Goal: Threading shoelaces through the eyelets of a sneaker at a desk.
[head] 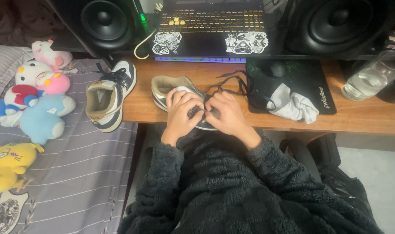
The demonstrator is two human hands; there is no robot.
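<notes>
I am pinching the black lace with the fingers of my left hand and right hand over the sneaker, and I should be pulling evenly so it stays flat.

A second sneaker lies at nine o'clock, straddling the edge of the wooden table and the striped bed. Plush toys crowd the bed's far left. A laptop sits at twelve o'clock between two black speakers. At three o'clock, a glass of water; a white cloth rests on the black mouse mat.
</notes>
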